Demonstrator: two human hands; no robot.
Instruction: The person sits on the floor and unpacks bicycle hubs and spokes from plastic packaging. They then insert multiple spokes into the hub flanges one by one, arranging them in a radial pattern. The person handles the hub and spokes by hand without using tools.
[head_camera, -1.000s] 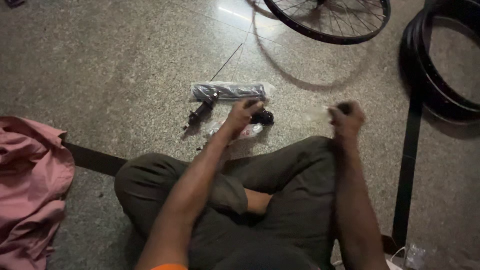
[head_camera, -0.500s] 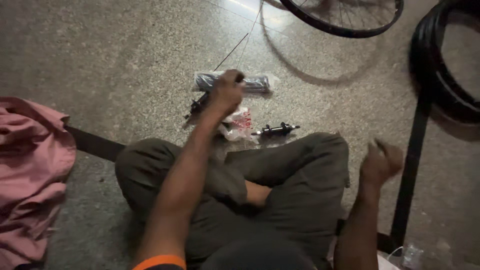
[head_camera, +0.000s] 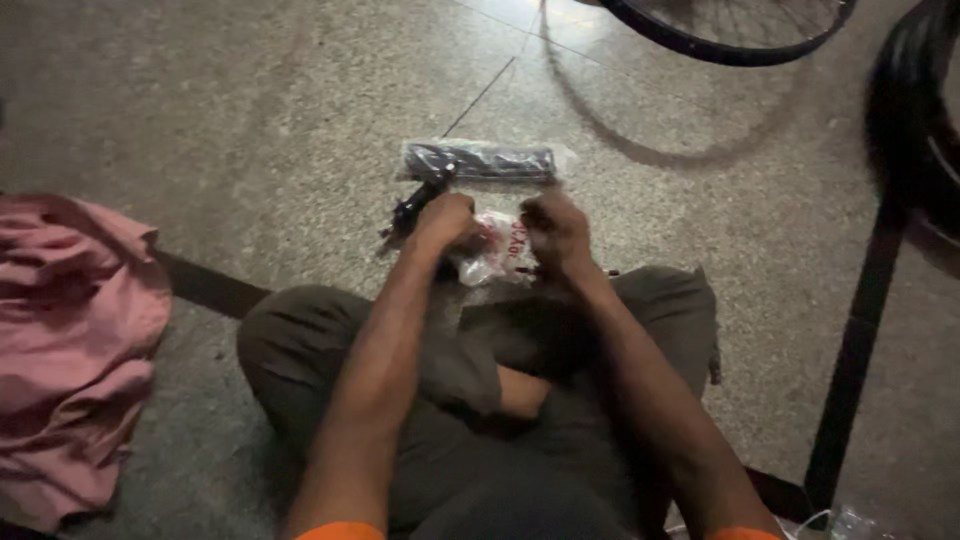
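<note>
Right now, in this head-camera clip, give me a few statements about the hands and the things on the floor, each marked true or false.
1. Both hands, the left hand and the right hand, are on a small clear plastic bag. True.
2. A longer clear bag with dark parts lies on the floor beyond the hands. True.
3. The pink cloth lies on the person's right. False: it lies on the person's left.
4. A bicycle wheel lies across the person's lap. False: it is on the floor beyond the bags.
5. The person stands at a table. False: they sit cross-legged on the floor.
</note>
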